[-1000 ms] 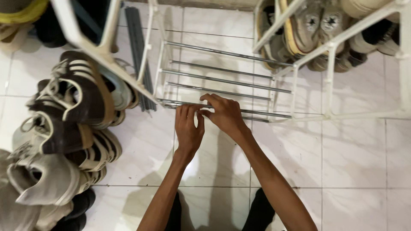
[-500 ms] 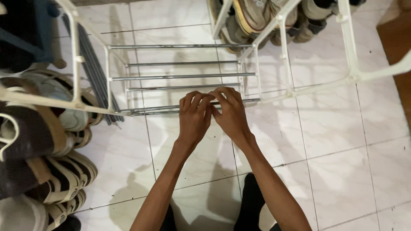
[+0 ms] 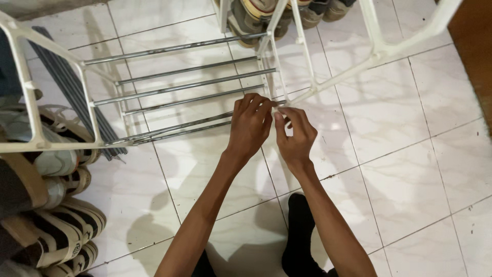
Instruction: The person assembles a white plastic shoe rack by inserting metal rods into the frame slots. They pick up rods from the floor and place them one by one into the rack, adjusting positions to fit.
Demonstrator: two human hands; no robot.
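Observation:
A white-framed shoe rack [image 3: 91, 109] with thin metal rods [image 3: 179, 86] lies on the tiled floor in front of me. My left hand [image 3: 250, 123] is closed around the right end of the nearest rods [image 3: 174, 129], near the rack's white side frame [image 3: 271, 77]. My right hand [image 3: 294, 134] is right beside it, fingers pinched at the same rod end. Both hands touch each other there. What exactly the right fingers pinch is hidden.
Several shoes [image 3: 61, 225] are piled at the left, some striped. More shoes [image 3: 256, 15] sit on a second white rack [image 3: 382, 48] at the top. A bundle of loose dark rods [image 3: 66, 87] lies on the floor at the left. Wood edge [image 3: 474, 46] at right.
The view has swung so the rack and my hands sit more to the right. My hands have slid along the nearest rods to their right end.

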